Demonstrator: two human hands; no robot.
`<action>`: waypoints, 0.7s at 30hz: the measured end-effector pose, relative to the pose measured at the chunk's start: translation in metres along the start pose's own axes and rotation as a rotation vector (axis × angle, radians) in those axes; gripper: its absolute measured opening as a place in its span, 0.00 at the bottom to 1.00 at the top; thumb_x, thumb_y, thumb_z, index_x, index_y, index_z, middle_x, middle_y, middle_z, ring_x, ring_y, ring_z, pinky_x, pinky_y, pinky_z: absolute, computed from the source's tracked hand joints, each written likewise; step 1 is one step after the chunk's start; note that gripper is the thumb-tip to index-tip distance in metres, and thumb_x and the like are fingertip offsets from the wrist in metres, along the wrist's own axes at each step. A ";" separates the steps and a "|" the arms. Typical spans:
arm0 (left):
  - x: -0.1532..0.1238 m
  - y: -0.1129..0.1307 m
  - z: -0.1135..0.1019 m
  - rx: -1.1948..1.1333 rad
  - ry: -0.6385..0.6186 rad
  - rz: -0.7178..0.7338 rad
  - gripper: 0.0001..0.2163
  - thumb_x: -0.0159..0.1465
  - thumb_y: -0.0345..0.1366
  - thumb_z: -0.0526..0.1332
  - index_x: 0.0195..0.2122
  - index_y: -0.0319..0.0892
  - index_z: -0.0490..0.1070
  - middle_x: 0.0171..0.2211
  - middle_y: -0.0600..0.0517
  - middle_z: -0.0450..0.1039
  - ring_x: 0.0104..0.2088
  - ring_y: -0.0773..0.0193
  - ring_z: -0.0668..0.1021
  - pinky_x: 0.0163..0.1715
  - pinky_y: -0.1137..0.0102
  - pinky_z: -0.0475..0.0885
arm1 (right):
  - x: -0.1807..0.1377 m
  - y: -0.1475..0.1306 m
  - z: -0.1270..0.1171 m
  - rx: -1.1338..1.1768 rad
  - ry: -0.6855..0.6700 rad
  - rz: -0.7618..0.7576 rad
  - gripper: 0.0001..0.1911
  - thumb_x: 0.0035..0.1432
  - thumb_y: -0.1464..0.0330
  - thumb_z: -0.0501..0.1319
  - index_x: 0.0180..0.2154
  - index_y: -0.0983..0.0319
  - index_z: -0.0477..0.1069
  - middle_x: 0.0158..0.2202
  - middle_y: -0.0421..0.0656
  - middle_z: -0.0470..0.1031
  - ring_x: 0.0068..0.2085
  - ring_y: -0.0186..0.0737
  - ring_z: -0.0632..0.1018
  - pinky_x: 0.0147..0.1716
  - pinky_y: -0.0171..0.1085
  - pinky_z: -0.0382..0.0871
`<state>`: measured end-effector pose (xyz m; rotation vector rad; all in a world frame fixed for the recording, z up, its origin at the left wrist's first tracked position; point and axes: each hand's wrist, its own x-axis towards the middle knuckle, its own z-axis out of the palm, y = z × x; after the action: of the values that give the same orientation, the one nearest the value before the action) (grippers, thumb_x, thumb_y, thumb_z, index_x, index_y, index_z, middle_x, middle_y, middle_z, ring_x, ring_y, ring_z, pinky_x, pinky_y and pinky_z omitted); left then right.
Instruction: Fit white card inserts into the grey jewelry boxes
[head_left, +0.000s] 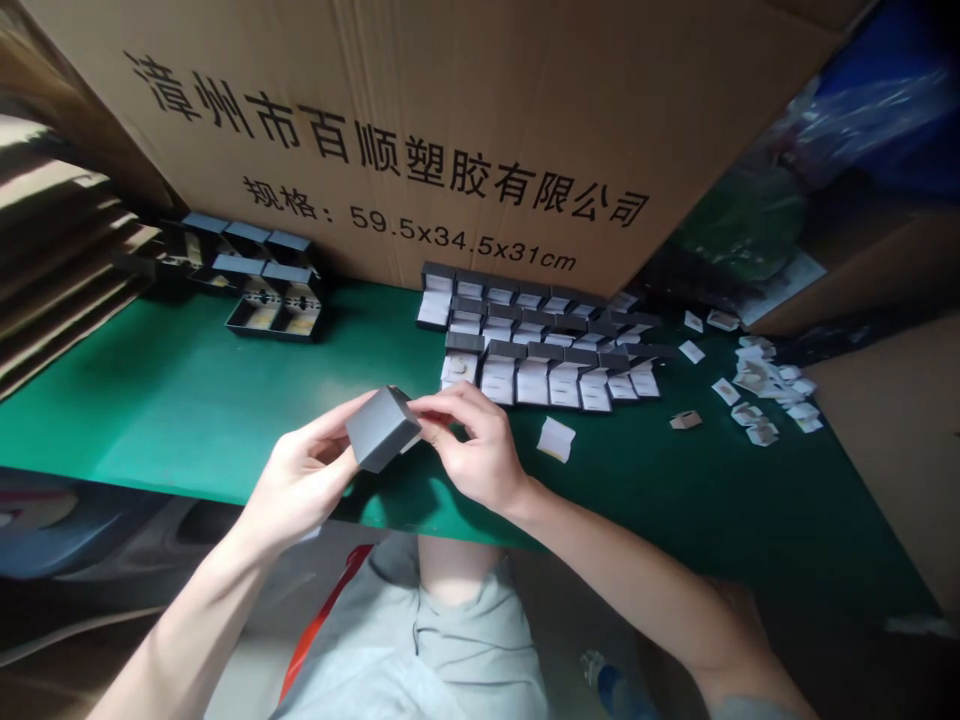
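A small dark grey jewelry box (382, 428) is held tilted above the front part of the green table. My left hand (300, 475) grips it from the left, thumb below and fingers behind. At its right edge, the thumb and fingers of my right hand (476, 440) are pinched together against the box. A bit of white shows just under those fingertips; the box's inside faces away from me. Behind my right hand stand rows of open jewelry boxes (532, 375) with white linings. A loose white insert (556, 439) lies to the right of that hand.
Open dark boxes with yellowish insides (276, 318) stand at the back left, beside stacked cardboard (60, 270). A large printed carton (420, 110) walls off the back. Small white pieces (765, 375) lie scattered at right, with a brownish piece (685, 421) nearby on the green table (172, 400).
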<state>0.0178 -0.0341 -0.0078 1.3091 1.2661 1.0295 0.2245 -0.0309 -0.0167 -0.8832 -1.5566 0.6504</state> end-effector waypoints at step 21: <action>0.003 -0.006 0.002 -0.268 -0.113 0.026 0.25 0.62 0.49 0.74 0.58 0.45 0.79 0.45 0.48 0.85 0.47 0.53 0.86 0.49 0.66 0.83 | -0.002 0.002 0.005 0.159 -0.072 0.219 0.11 0.68 0.62 0.66 0.50 0.57 0.76 0.48 0.45 0.78 0.41 0.36 0.82 0.42 0.36 0.82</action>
<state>0.0196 -0.0313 -0.0139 1.1625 0.9913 1.0862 0.2205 -0.0314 -0.0206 -0.9246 -1.4606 0.9591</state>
